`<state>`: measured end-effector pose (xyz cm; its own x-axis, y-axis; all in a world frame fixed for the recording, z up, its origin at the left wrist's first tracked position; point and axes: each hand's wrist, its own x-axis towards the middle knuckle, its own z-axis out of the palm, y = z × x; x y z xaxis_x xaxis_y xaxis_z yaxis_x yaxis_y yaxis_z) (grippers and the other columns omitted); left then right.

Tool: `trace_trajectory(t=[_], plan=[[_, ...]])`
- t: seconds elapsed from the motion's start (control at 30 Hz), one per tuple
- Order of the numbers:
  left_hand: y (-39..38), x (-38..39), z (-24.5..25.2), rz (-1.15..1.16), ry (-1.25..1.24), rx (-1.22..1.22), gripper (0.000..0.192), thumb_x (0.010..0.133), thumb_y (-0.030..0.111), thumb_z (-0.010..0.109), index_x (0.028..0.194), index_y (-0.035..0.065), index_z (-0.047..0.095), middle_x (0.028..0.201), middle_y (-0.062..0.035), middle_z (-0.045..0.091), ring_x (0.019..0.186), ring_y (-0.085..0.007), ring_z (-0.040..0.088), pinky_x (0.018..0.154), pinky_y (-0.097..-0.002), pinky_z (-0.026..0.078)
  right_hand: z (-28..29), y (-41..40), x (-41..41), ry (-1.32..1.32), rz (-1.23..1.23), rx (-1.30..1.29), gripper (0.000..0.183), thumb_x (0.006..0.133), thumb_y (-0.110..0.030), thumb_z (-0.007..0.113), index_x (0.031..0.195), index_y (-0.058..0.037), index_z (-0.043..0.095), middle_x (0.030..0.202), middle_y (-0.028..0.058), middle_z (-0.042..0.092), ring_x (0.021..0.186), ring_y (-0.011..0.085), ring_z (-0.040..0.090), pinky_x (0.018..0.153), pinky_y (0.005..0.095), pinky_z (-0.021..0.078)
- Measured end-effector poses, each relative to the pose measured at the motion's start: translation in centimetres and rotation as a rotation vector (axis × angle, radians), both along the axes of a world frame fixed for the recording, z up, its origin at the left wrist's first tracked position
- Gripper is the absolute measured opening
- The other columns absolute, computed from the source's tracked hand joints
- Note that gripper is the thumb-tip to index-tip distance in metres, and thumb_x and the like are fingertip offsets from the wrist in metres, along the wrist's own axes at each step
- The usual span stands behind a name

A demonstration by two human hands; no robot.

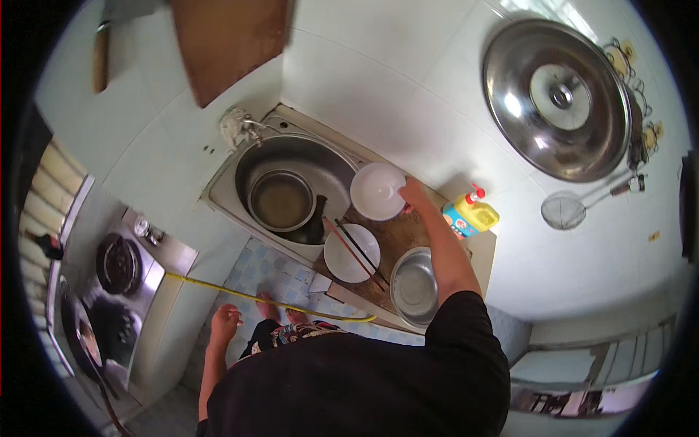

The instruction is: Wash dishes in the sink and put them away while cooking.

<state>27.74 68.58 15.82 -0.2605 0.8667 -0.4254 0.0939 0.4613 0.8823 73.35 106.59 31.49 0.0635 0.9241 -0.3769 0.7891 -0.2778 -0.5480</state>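
Note:
My right hand (413,195) grips the right rim of a white bowl (377,191), beside the sink's right edge. Nearer to me on the brown board (407,226) is another white bowl (349,259) with a pair of chopsticks (357,251) lying across it. A metal basin (415,287) sits below my right forearm, which hides part of its edge. In the steel sink (327,155) stands a round metal pot (281,201) with cloudy liquid. My left hand (225,322) hangs over the floor, away from the counter, fingers curled; whether it holds anything is unclear.
A yellow pump bottle (478,213) stands near the wall, right of my forearm. The faucet (254,131) is at the sink's back left. A yellow hose (273,302) crosses in front of my body. The gas stove (123,311) is at left; a large metal lid (557,139) hangs at right.

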Motion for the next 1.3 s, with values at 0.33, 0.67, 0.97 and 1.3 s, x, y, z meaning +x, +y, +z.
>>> trace_trajectory(t=[0.33,0.67,0.97,1.3], plan=[[-11.7,5.0,2.4,0.238,0.259,0.015,0.017,0.075,0.009,0.053,0.088,-0.0014,0.054,0.072,-0.0125,0.06,0.061,-0.0191,0.061,0.059,-0.0295,0.047,7.2,1.7,-11.1,-0.65,0.823,1.087,0.042,0.076,-0.011,0.042,0.118,-0.0073,0.042,0.098,0.0185,0.054,0.062,0.0315,0.059,0.056,0.0412,0.0485],[-29.1,9.8,3.8,0.801,0.06,0.153,0.016,0.075,0.009,0.055,0.09,0.0011,0.055,0.078,-0.0126,0.061,0.073,-0.0246,0.061,0.063,-0.0306,0.049,4.9,-14.6,-30.8,0.722,0.383,-0.503,0.026,0.069,-0.01,0.049,0.089,0.0064,0.05,0.071,0.0209,0.057,0.05,0.0271,0.055,0.04,0.0321,0.0426],[-46.9,17.4,17.3,1.138,1.151,0.158,0.045,0.068,0.015,0.064,0.11,0.0088,0.049,0.124,-0.0205,0.037,0.119,-0.0351,0.032,0.097,-0.0478,0.024,-5.1,-61.6,-42.1,0.303,0.702,-1.494,0.031,0.07,-0.013,0.047,0.095,0.0043,0.05,0.081,0.0194,0.059,0.051,0.0184,0.053,0.042,0.0293,0.0418],[-71.9,27.7,9.0,2.184,1.11,-0.246,0.043,0.079,0.023,0.053,0.118,0.0067,0.044,0.126,-0.012,0.041,0.121,-0.0263,0.033,0.103,-0.0438,0.013,-8.5,-95.2,-33.8,-0.512,1.499,-1.608,0.021,0.066,-0.008,0.056,0.085,-0.0011,0.052,0.067,0.0122,0.055,0.05,0.0214,0.052,0.045,0.0325,0.042]])
